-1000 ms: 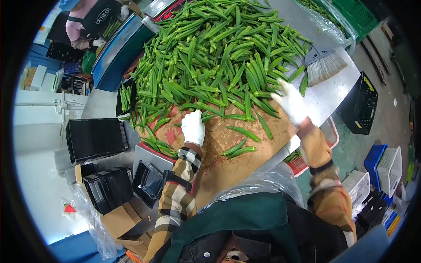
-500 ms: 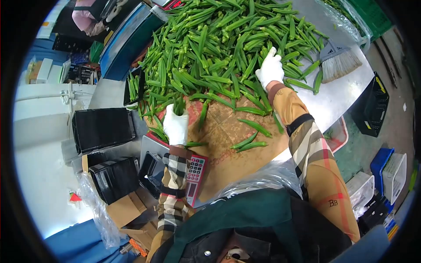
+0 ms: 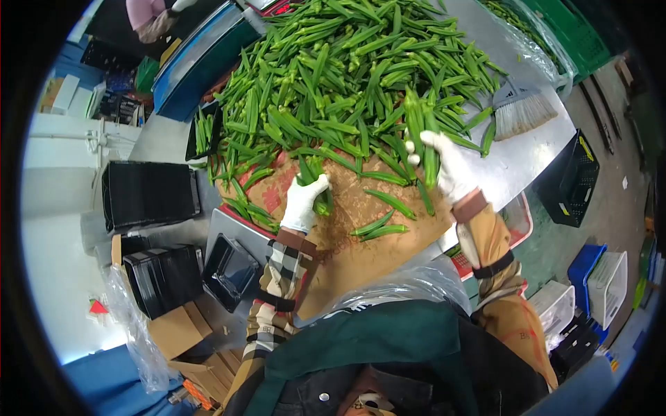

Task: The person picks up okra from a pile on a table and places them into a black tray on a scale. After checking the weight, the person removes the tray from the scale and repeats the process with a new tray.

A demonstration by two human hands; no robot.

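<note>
A large heap of green okra [image 3: 333, 90] covers the far part of the work table, partly on brown cardboard [image 3: 347, 256]. My left hand [image 3: 304, 201], in a white glove, is closed around a few okra pods [image 3: 322, 202] near the heap's front edge. In my white-gloved right hand [image 3: 447, 166] is a bunch of long okra pods [image 3: 420, 132], held upright above the heap's right side. Several loose pods [image 3: 380, 227] lie on the cardboard between the hands. My left forearm hides most of the pink-framed scale seen earlier.
Black trays [image 3: 230, 272] stand left of the cardboard, with stacked black trays [image 3: 151, 194] farther left. A brush [image 3: 524, 116] lies at the table's right side. Beyond the right edge are a black crate [image 3: 569, 184] and a green crate [image 3: 576, 35]. Another person's arm [image 3: 154, 28] shows at top left.
My left hand has moved right over the cardboard with its pods. My right hand has come down and toward me, now holding a bunch of okra lifted from the heap.
</note>
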